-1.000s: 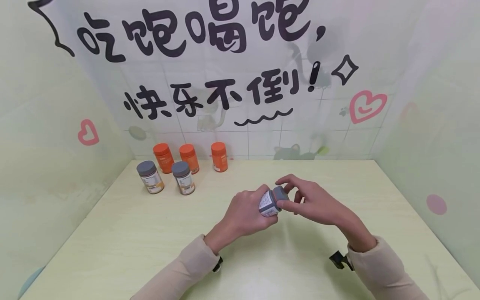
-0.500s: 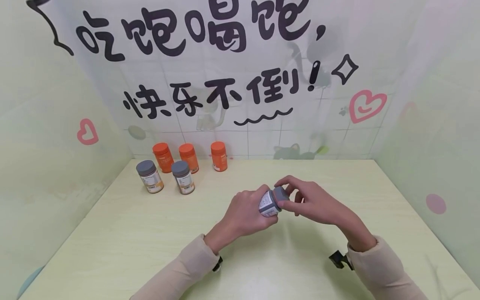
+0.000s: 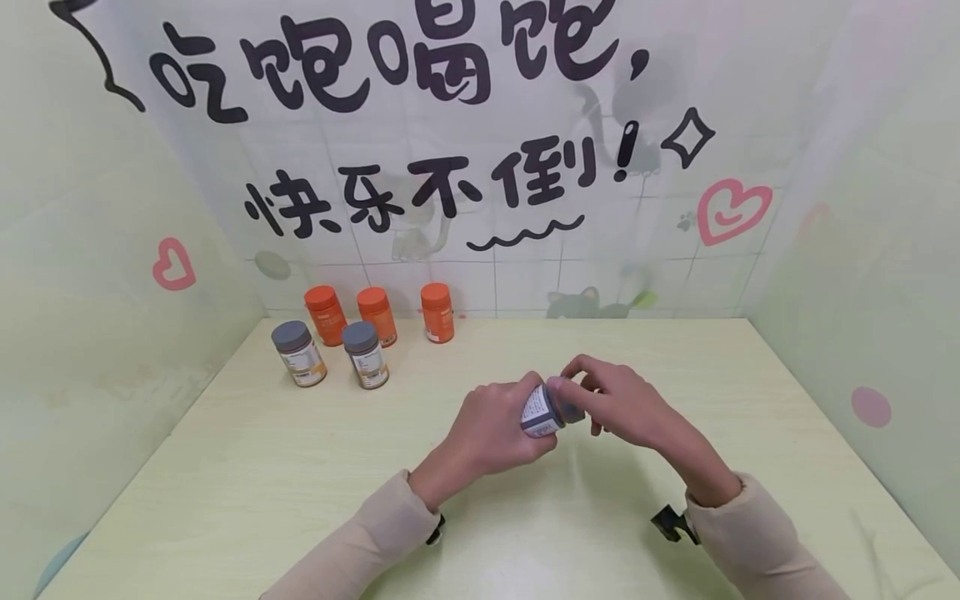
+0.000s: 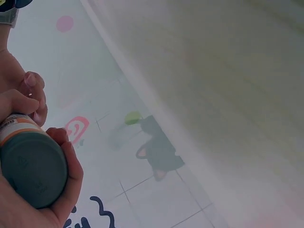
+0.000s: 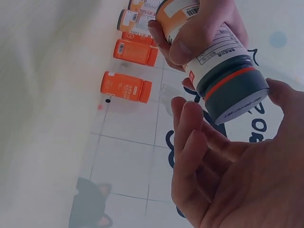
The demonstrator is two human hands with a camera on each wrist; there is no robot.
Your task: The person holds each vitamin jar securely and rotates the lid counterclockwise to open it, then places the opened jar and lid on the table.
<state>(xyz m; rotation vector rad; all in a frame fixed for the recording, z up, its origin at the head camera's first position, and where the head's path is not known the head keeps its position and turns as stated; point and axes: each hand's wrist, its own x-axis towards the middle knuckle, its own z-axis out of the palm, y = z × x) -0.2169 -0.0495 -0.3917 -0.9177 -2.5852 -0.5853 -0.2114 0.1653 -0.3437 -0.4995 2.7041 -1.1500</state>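
Note:
My left hand (image 3: 491, 425) grips a white-labelled supplement jar (image 3: 538, 414), held tilted above the table. Its fingers and thumb wrap around the jar body (image 5: 221, 45). The jar's dark grey base (image 4: 35, 166) faces the left wrist camera. At the jar's other end is a dark grey lid (image 5: 237, 97) with an orange stripe. My right hand (image 3: 626, 406) holds this lid, with the thumb on one side and curled fingers around the other. In the right wrist view, part of the palm faces the lid's flat top.
At the back left of the table (image 3: 300, 483) stand two grey-lidded jars (image 3: 303, 362) (image 3: 369, 364) and three orange jars (image 3: 327, 317) (image 3: 378, 318) (image 3: 438, 314). A printed wall sheet (image 3: 525, 283) rises behind them. Side sheets (image 3: 97, 350) border the table.
My right hand has turned on the lid, its thumb swinging up toward the far side and its wrist shifting slightly left. The left hand and jar barely moved.

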